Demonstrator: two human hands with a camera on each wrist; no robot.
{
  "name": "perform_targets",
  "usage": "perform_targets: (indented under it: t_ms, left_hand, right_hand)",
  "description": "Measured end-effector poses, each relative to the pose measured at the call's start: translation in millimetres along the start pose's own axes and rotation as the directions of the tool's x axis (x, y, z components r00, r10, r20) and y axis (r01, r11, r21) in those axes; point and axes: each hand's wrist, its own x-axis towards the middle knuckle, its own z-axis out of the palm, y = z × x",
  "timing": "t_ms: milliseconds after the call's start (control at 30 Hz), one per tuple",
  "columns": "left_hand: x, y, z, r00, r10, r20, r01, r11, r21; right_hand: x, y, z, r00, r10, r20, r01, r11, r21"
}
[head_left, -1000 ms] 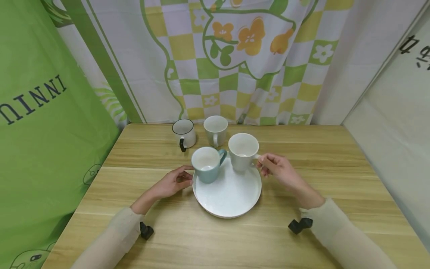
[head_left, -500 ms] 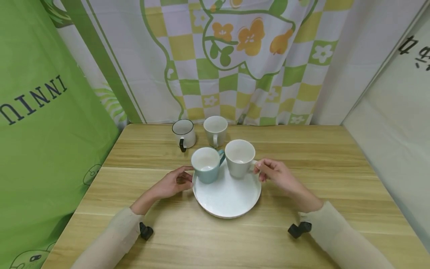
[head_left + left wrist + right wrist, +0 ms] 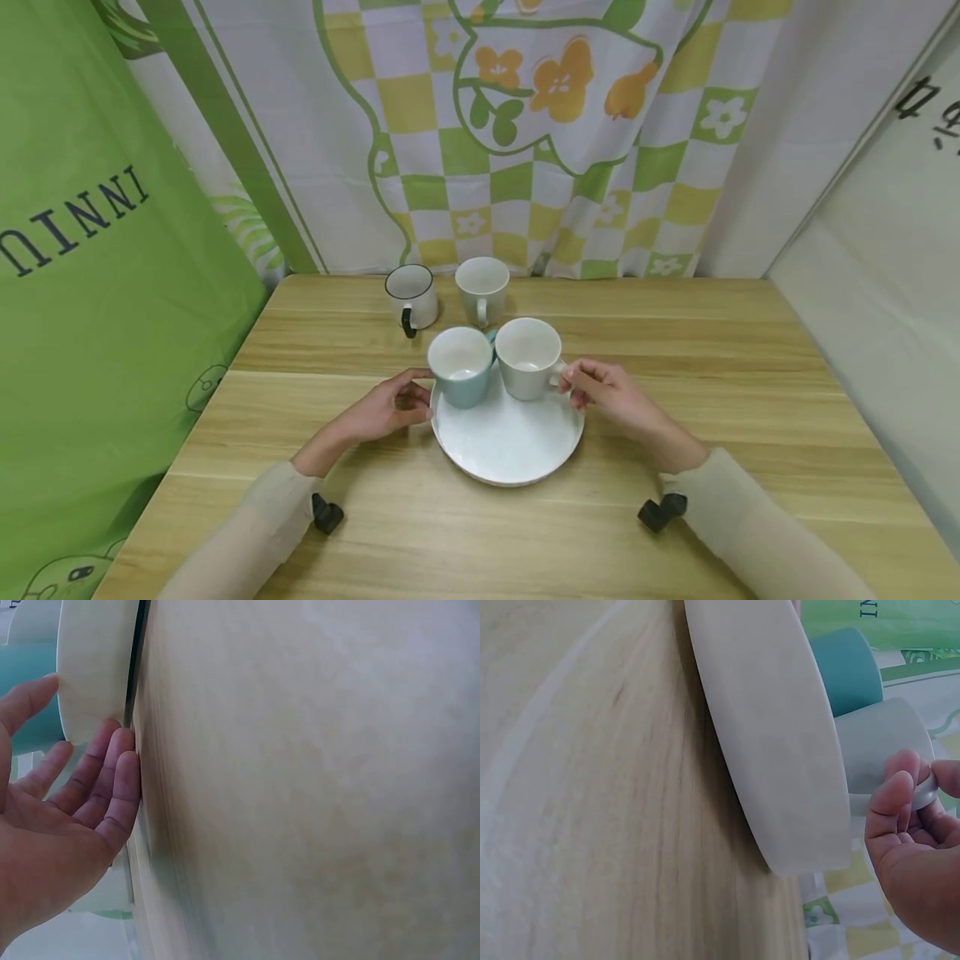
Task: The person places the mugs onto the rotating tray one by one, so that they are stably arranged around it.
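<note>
A round white tray (image 3: 507, 454) lies on the table with two mugs standing toward its far side. My right hand (image 3: 606, 390) pinches the handle of the pale grey mug (image 3: 527, 371); thumb and fingers meet around that handle in the right wrist view. The teal mug (image 3: 462, 390) stands on the tray's left part, its handle partly hidden behind the grey mug. At the tray's left edge is my left hand (image 3: 384, 408), its loosely extended fingers touching the rim and outer wall (image 3: 94, 675). In the left wrist view the thumb sits at the rim.
Behind the tray stand a white mug with black rim and handle (image 3: 411, 300) and a plain pale mug (image 3: 482, 292). The wooden table (image 3: 247, 408) meets a patterned curtain (image 3: 540, 200) at the back. Green cloth (image 3: 97, 333) hangs on the left.
My right hand has drawn the grey mug left and slightly toward me, up close to the teal mug, covering more of its handle. My left hand has stayed at the tray.
</note>
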Motion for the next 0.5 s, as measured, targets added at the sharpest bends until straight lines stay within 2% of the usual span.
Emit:
perform_targets:
  t_ms: [267,500]
  left_hand:
    - [1.2,0.8,-0.7,1.000,0.016,0.013,-0.016,1.000,-0.019]
    - [1.4,1.0,-0.5,1.000,0.006,0.019,-0.005,1.000,-0.027]
  right_hand:
    - [5.1,2.0,1.4,1.000,-0.013,0.010,0.013,1.000,0.010]
    - [9.2,4.9,0.7,1.000,-0.005,0.030,0.005,1.000,0.025]
